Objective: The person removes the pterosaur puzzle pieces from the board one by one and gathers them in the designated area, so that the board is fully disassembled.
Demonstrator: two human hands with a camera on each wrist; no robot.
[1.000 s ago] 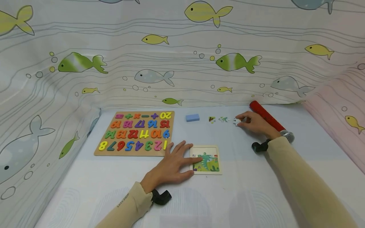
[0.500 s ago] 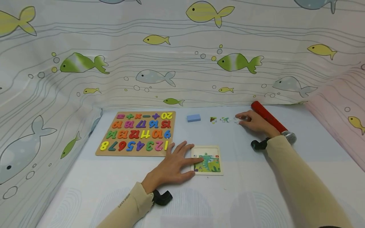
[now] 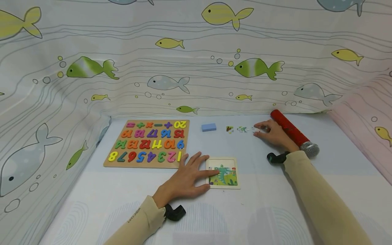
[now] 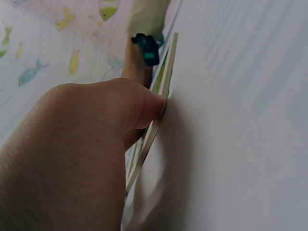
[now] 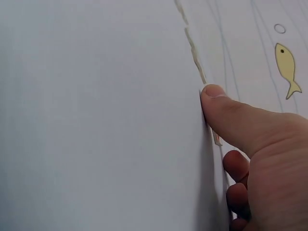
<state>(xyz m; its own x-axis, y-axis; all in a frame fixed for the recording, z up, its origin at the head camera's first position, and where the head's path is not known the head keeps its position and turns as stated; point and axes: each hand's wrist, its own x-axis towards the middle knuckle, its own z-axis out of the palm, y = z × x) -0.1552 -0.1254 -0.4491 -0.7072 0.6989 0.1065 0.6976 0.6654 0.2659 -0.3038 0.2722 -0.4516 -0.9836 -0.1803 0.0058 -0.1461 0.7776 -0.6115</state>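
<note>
A small square jigsaw tray (image 3: 223, 186) with a pale wooden frame lies on the table, showing a green dinosaur picture with a bare strip along its far side. My left hand (image 3: 186, 177) rests spread at its left edge, index finger reaching over the picture; in the left wrist view its thumb (image 4: 144, 106) touches the frame. Farther back, my right hand (image 3: 275, 134) pinches a small jigsaw piece (image 3: 254, 129) at the table surface, between thumb and index finger. Two more pieces, one brown and green (image 3: 229, 129) and one green (image 3: 242, 129), lie left of it in a row.
A wooden number board (image 3: 147, 163) with colourful numerals lies left, partly behind my left fingers. The blue block (image 3: 209, 127) sits left of the loose pieces. Right of my right hand lies a red microphone (image 3: 289, 129). A fish-printed curtain (image 3: 199, 58) rises behind.
The piece under my right fingers was slightly tilted and now lies flatter on the table in line with the others. My left hand stays on the tray. The head view shifts slightly.
</note>
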